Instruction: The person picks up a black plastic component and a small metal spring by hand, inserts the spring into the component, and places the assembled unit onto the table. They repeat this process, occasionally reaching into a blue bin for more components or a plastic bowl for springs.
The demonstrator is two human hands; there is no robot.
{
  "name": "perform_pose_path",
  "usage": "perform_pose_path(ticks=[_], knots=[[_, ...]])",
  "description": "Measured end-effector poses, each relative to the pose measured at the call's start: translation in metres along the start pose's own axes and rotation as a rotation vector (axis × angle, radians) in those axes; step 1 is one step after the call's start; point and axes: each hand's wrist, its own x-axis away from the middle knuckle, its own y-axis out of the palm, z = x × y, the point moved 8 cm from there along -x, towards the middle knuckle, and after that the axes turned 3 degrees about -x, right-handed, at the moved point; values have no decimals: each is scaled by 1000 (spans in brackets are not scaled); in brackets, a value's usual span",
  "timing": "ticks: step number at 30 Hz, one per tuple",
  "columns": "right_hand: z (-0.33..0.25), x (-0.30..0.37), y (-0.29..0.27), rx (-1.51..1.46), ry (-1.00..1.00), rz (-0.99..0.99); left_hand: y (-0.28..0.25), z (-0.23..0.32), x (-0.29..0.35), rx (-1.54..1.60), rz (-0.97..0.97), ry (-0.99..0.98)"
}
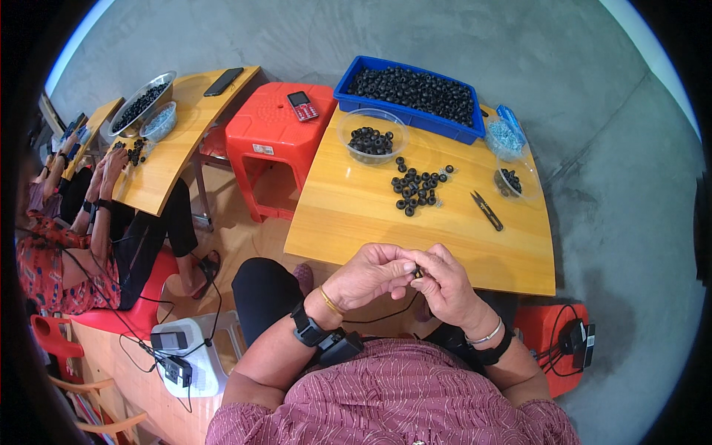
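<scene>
My left hand (371,277) and my right hand (448,288) meet over my lap, just off the front edge of the yellow wooden table (334,222). Between their pinched fingertips is a small black part (417,273), mostly hidden by the fingers. On the tabletop beyond them lies a loose cluster of small black round parts (419,187), with a few tiny clear pieces among them. To its right rests a pair of black thread snips (486,211).
Toward the back stand a blue tray (466,135) heaped with black parts and a clear round tub (345,147). Small tubs with light blue pieces (504,138) and black parts (510,180) sit at right. A red stool (259,122) bears a phone (302,106). Other people work at left.
</scene>
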Motion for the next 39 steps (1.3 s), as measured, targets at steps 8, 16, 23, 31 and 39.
perform_pose_path(ticks=[8, 16, 23, 31, 39], knots=[[2, 4, 4, 95, -52, -5, 1, -6, -3, 102, 16, 13], [-3, 1, 1, 96, -88, -6, -4, -13, -4, 56, -18, -19], [-7, 0, 3, 80, -123, -40, 3, -11, -2, -159, 18, 23], [-6, -4, 9, 41, -107, -177, 1, -14, -1, -263, 6, -23], [2, -2, 4, 20, -32, -176, -1, -14, -1, -149, 17, -12]])
